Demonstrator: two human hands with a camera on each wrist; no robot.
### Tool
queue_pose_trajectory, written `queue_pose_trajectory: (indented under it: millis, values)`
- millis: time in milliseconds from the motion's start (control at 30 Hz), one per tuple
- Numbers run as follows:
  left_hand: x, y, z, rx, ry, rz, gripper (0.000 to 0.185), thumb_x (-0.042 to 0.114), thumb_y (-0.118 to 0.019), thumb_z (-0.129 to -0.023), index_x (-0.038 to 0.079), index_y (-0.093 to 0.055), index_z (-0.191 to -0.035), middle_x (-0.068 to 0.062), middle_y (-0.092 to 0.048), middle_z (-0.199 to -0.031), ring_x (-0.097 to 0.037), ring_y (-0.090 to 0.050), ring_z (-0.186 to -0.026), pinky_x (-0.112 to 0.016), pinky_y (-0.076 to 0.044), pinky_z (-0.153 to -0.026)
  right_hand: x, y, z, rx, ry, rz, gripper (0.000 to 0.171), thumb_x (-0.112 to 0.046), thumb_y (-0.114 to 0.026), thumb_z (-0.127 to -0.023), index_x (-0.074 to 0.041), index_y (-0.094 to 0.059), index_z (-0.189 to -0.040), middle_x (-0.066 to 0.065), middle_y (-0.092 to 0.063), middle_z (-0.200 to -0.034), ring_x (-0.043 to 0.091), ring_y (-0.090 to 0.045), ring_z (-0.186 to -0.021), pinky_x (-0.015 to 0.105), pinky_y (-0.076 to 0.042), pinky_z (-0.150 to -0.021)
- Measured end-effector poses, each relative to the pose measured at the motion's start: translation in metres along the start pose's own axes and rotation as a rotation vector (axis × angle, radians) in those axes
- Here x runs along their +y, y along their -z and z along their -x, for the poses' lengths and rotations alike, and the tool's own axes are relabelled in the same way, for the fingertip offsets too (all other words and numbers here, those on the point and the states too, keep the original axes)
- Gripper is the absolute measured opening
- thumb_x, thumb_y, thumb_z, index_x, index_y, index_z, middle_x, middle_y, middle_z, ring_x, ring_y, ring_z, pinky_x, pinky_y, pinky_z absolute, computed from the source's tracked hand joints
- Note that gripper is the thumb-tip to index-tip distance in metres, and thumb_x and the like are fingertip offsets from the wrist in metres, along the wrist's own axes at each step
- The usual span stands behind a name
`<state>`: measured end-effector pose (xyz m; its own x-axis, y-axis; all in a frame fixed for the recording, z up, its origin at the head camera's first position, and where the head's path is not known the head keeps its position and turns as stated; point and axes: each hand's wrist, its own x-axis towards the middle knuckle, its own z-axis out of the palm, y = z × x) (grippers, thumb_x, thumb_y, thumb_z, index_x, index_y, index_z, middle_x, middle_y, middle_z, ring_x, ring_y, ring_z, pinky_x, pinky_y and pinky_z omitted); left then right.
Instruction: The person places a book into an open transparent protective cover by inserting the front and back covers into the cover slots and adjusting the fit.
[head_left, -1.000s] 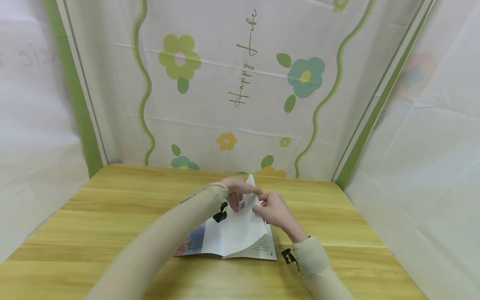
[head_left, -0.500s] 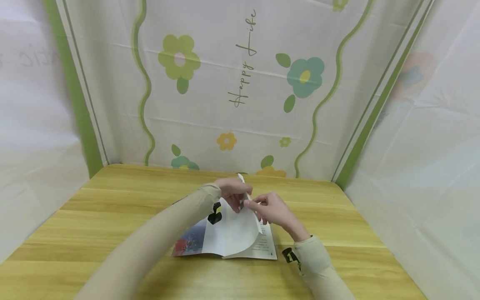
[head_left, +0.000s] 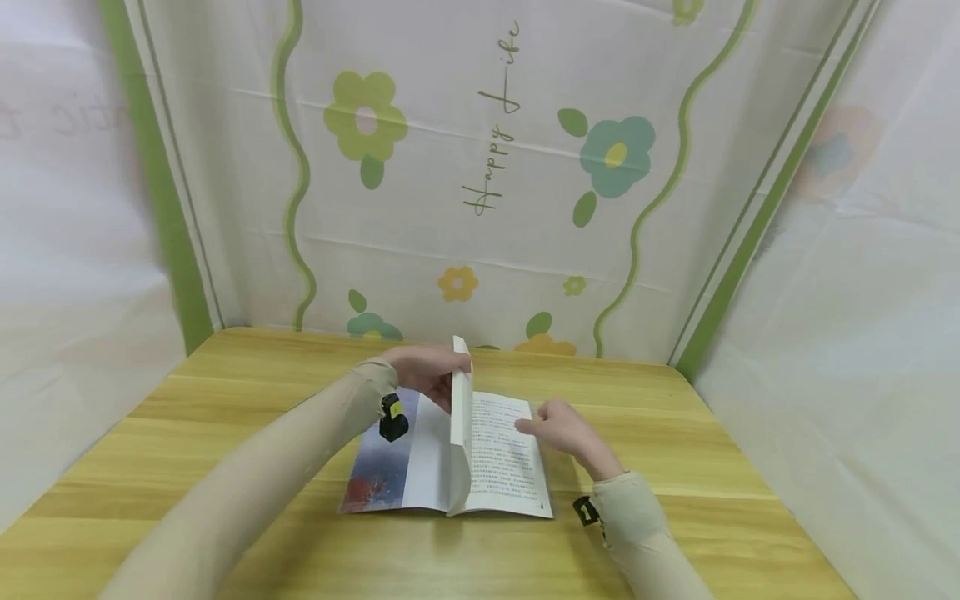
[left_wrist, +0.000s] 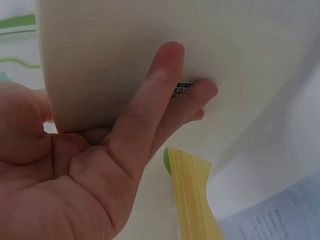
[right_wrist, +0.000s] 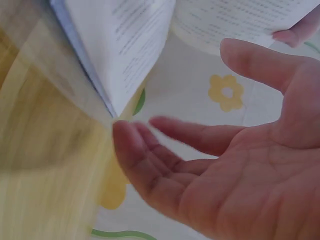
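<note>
The left hand (head_left: 431, 377) holds up a sheaf of pages (head_left: 461, 417) at its far top edge, thumb on one face and straight fingers (left_wrist: 150, 105) spread flat against the other, so the sheaf stands nearly upright from the spine. The right hand (head_left: 564, 427) holds nothing: its fingers are loose and slightly apart, hovering over or lightly on the right-hand page (head_left: 504, 454); the views do not settle whether it touches the paper. Both belong to the book (head_left: 448, 450), a thin paperback lying open near the middle of the wooden table (head_left: 225, 450), spine pointing toward the person. Its opened front cover (head_left: 382, 471) lies flat on the left, with a blue and red picture on the outer part and a plain white strip beside the spine. The right-hand page is cream-white and filled with small, dense printed lines. The lifted sheaf is cream on its blank outer face, bows slightly, and carries a small black printed code (left_wrist: 182, 90) beside the left fingertips. A black tag (head_left: 393, 417) sits on the left wrist's beige sleeve (head_left: 300, 450), another on the right cuff. Behind the table hangs a white flowered sheet (head_left: 487, 167).
</note>
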<state>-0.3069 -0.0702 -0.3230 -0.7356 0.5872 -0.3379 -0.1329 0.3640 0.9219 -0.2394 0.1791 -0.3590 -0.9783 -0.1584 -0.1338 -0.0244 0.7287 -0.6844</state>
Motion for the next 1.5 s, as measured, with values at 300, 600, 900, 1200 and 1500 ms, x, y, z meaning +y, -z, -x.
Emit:
queue_pose_trajectory:
  millis: [300,600,900,1200,1500]
  values:
    - [-0.008,0.015,0.011,-0.003,0.016,0.048,0.042,0.02,-0.037,-0.098,-0.011,-0.045,-0.125,-0.022,-0.06,-0.105,-0.028,-0.065,-0.085,-0.041,-0.058,-0.074,0.006,-0.002,-0.002,-0.105,-0.063,-0.029,0.051,-0.032,-0.064,-0.096,-0.016,-0.04,-0.054,-0.004,-0.037,-0.051,0.009,-0.034,-0.046,0.034,-0.052,-0.062]
    - [-0.012,0.02,0.024,0.013,0.016,0.054,0.047,0.025,-0.033,-0.101,-0.011,-0.043,-0.13,-0.025,-0.061,-0.111,-0.028,-0.066,-0.087,-0.04,-0.058,-0.073,0.005,-0.003,-0.007,-0.19,0.096,-0.372,0.033,-0.022,-0.06,-0.098,0.007,-0.066,-0.111,0.013,-0.07,-0.089,0.025,-0.068,-0.075,0.04,-0.058,-0.068]
    - [0.01,-0.013,0.033,0.221,0.012,-0.169,0.065,0.054,-0.038,-0.102,-0.006,-0.064,-0.107,-0.025,-0.069,-0.093,-0.027,-0.07,-0.063,-0.041,-0.06,-0.06,-0.014,-0.005,0.0,-0.167,0.245,-0.502,0.031,-0.011,-0.061,-0.096,0.002,-0.063,-0.124,0.013,-0.068,-0.107,0.026,-0.066,-0.088,0.033,-0.055,-0.071]
    - [0.035,-0.04,0.028,0.322,0.03,-0.268,0.042,0.035,-0.054,-0.1,-0.007,-0.06,-0.094,-0.022,-0.067,-0.073,-0.038,-0.068,-0.06,-0.043,-0.059,-0.054,-0.024,-0.014,0.007,-0.27,0.383,-0.52,0.037,-0.019,-0.052,-0.103,-0.002,-0.058,-0.136,0.014,-0.068,-0.113,0.027,-0.066,-0.094,0.035,-0.055,-0.08]
    - [0.04,-0.038,0.025,0.359,0.051,-0.272,0.017,-0.003,-0.045,-0.088,-0.013,-0.05,-0.1,-0.028,-0.06,-0.078,-0.04,-0.067,-0.057,-0.046,-0.06,-0.057,-0.023,-0.012,0.005,-0.279,0.423,-0.366,0.042,-0.039,-0.045,-0.105,-0.01,-0.066,-0.128,0.002,-0.057,-0.137,0.02,-0.044,-0.133,0.051,-0.033,-0.109]
